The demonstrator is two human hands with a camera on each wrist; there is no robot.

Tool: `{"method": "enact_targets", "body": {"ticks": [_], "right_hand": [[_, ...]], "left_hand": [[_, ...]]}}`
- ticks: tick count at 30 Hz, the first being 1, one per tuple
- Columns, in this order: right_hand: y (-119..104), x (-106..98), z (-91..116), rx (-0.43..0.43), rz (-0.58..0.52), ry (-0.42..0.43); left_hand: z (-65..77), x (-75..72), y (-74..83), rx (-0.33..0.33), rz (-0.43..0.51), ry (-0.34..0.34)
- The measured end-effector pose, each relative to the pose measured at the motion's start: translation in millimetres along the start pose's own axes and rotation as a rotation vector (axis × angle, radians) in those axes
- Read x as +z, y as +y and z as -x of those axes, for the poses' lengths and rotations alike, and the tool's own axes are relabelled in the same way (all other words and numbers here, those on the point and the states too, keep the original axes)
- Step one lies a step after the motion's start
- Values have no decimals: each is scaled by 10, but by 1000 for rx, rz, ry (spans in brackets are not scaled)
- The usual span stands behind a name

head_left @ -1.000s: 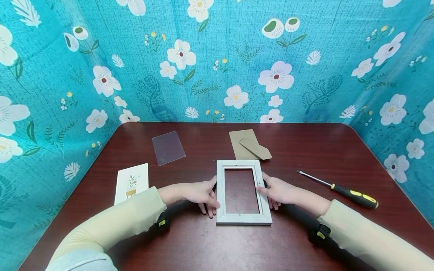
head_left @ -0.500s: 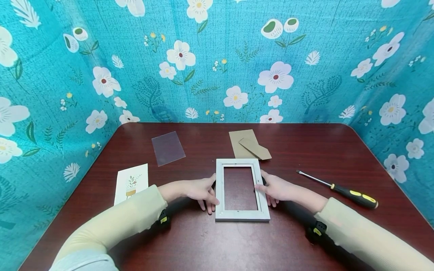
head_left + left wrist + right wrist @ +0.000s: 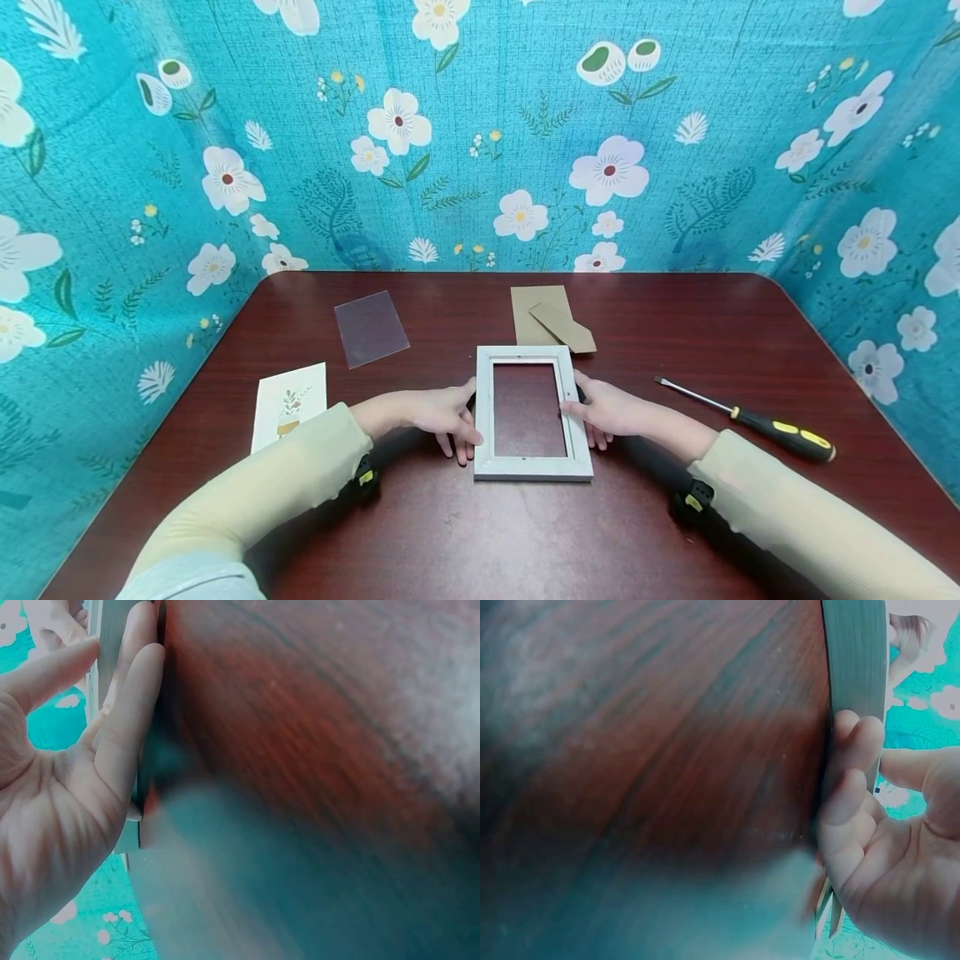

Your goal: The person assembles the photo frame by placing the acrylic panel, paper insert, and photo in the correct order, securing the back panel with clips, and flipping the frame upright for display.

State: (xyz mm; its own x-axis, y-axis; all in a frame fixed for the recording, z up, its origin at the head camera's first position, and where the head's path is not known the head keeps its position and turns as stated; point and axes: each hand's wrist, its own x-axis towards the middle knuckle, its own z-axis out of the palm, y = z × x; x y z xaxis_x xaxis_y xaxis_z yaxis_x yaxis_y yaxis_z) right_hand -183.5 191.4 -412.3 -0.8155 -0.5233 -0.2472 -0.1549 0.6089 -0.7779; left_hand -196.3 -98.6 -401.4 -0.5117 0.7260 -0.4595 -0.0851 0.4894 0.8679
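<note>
A whitish-grey picture frame (image 3: 532,469) lies at mid-table, the dark table showing through its opening. My left hand (image 3: 442,414) holds its left side, thumb at the top face and fingers along the outer edge. On the opposite side, my right hand (image 3: 611,412) grips the frame with its thumb over the bar. The left wrist view has the left hand's fingers (image 3: 131,712) stretched along the frame's side. From the right wrist, curled fingers (image 3: 851,799) press against the frame's outer side (image 3: 856,660).
Just behind the frame lies a brown backing board (image 3: 528,317) with a stand flap (image 3: 562,327). A clear sheet (image 3: 371,329) is at back left, and a card with a potted-plant print (image 3: 307,387) is partly behind the left sleeve. At right lies a screwdriver (image 3: 780,431).
Both hands have slid the picture frame a little away from the body, towards the back of the table. The backing board behind it has turned slightly. The other things stay put.
</note>
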Motion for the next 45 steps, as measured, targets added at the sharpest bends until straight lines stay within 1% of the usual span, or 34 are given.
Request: {"method": "enact_targets", "body": {"ticks": [12,18,26,37,45], "right_hand": [[26,-18,-32,3,-57,-34],[13,-28,-31,19,-86,-52],[0,-36,-42,21,-88,-47],[59,-32,-47,6,-95,-40],[65,-51,-27,45,-142,-49]], "left_hand": [[13,-10,14,-19,3,3],[13,-9,15,-26,7,3],[5,-30,2,-42,12,21],[-12,-61,-12,-45,9,17],[-31,-73,-14,-38,23,18]]}}
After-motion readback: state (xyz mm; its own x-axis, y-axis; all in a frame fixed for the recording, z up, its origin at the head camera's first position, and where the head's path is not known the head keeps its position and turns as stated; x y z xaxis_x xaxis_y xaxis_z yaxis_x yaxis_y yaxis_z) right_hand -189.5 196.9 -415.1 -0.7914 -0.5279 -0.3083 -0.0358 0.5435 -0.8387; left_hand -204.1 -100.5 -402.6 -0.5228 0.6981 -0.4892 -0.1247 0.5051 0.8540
